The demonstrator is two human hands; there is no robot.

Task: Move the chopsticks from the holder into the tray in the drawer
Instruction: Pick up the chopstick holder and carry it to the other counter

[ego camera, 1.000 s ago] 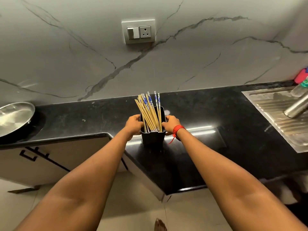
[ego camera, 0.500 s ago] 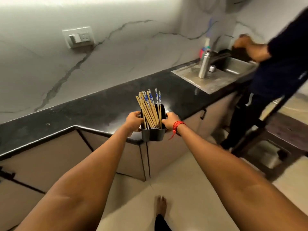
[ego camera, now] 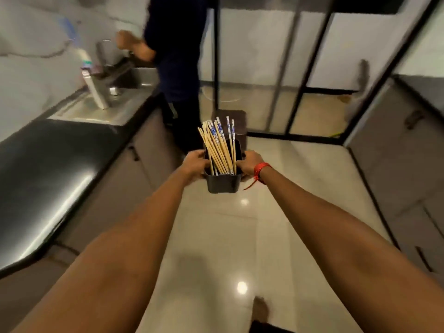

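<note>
A black rectangular holder (ego camera: 224, 183) hangs in the air in front of me, above the shiny floor. Several wooden chopsticks (ego camera: 218, 146) with blue-and-white tops stand in it, leaning left. My left hand (ego camera: 195, 162) grips the holder's left side and my right hand (ego camera: 247, 161), with a red thread at the wrist, grips its right side. No drawer or tray shows in this view.
A black countertop (ego camera: 48, 169) with a steel sink (ego camera: 105, 109) runs along the left. A person in dark clothes (ego camera: 177, 56) stands at the sink. A dark stool (ego camera: 230, 118) sits behind the holder. Cabinets (ego camera: 396, 152) line the right; glass partitions stand ahead.
Both hands have lifted the holder off the countertop and carried it out over the floor. My view has swung right, away from the wall toward the sink and the partitions.
</note>
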